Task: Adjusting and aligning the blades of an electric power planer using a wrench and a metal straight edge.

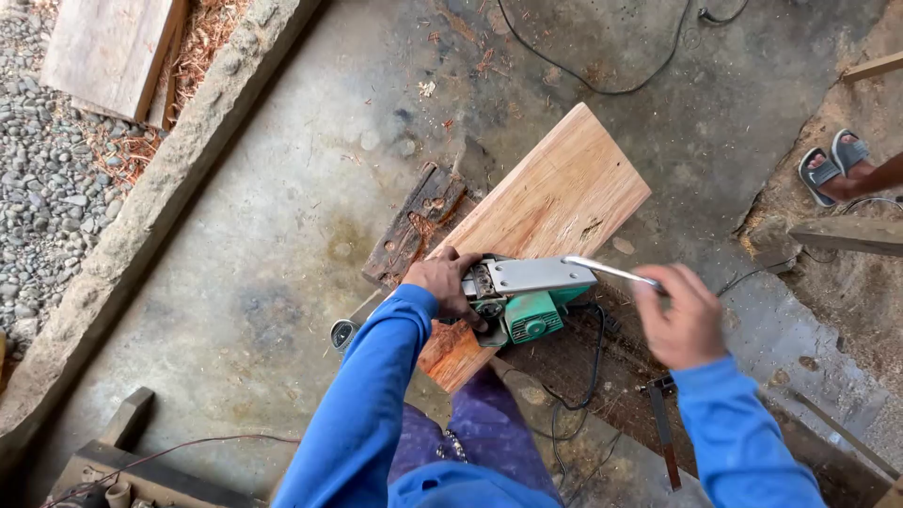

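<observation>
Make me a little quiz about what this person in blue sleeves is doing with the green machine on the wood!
1. True or false: the green power tool lies upside down on the wooden plank.
2. What does the right hand hold? A) a hammer B) a thin metal wrench C) a paintbrush
3. Fill in: the left hand rests on the tool's ____ end.

Key
1. True: its flat grey metal base faces up.
2. B: the thin metal wrench reaches from that hand to the tool's base.
3. Left, as the picture shows it, at the plank's edge.
</observation>
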